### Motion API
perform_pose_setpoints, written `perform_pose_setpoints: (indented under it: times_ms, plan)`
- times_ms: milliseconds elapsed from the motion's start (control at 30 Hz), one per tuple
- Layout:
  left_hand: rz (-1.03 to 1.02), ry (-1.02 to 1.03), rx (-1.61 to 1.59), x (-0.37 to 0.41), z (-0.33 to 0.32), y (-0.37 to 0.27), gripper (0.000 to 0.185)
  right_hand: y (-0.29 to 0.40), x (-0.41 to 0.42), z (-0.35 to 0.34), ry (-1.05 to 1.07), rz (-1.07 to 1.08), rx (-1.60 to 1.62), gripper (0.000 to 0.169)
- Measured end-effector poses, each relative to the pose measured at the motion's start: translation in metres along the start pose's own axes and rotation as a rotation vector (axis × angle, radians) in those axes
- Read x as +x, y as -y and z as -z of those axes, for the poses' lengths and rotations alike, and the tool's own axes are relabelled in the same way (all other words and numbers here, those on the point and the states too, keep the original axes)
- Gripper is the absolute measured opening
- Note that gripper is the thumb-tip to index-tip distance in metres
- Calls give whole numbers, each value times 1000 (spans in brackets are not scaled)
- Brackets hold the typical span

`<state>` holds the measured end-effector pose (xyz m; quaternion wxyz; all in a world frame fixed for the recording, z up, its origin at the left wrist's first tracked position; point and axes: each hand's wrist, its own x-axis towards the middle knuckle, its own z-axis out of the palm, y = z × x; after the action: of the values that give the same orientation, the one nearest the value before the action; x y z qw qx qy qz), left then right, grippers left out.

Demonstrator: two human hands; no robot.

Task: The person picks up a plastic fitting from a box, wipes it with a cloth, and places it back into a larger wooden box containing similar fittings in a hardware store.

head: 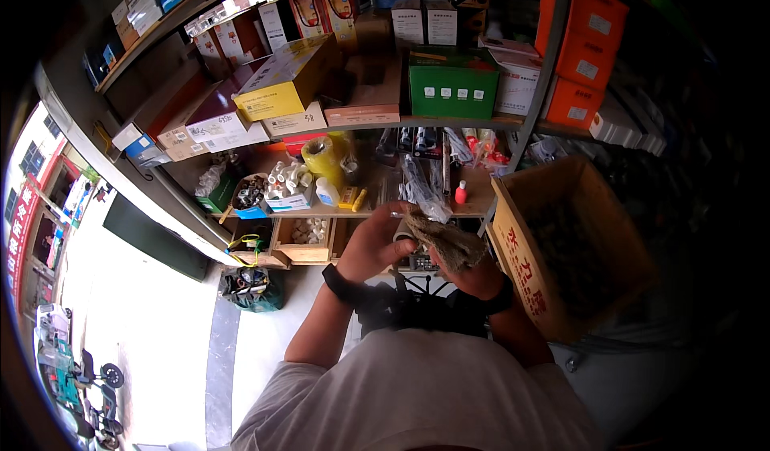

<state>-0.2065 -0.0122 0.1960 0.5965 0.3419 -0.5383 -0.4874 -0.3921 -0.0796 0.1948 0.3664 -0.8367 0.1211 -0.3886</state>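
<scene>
In front of my chest, my right hand [472,273] holds a crumpled brown cloth [448,240], which covers most of its fingers. My left hand [376,243] is at the cloth's left side, with its fingers curved around a pale round object [404,231], perhaps a pipe fitting; the cloth and fingers hide much of it. Just beyond the hands, clear plastic packets [421,186] lie on the wooden shelf. A small red bottle [461,192] with a white cap stands to their right, while a white bottle [326,191] and a yellow box [348,197] are to the left.
A large yellow crate [523,270] stands close to my right arm. White pipe fittings fill a box [289,201] on the shelf, above wooden drawers [304,252]. Cardboard boxes line the upper shelf [445,121]. A dark tool bag [251,288] sits on the floor at left.
</scene>
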Motion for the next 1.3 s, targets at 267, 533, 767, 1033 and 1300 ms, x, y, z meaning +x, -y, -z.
perform_pose_setpoints:
  times_ms: [267, 533, 767, 1033, 1300]
  plan:
    - [88, -18, 200, -1, -3, 6, 54, 4, 1, 1, -84, 117, -129, 18]
    - [-86, -55, 93, -5, 6, 8, 52, -17, -8, -1, -18, -208, 61, 19]
    - [-40, -126, -10, -4, 3, -1, 47, -24, -1, -6, -156, -277, 322, 34]
    - [-58, -157, 99, 0, -1, -2, 37, -12, 6, -8, -161, -273, 173, 34]
    - [-308, -24, 771, 0, 0, -13, 40, -13, 4, -9, 66, -470, 535, 31]
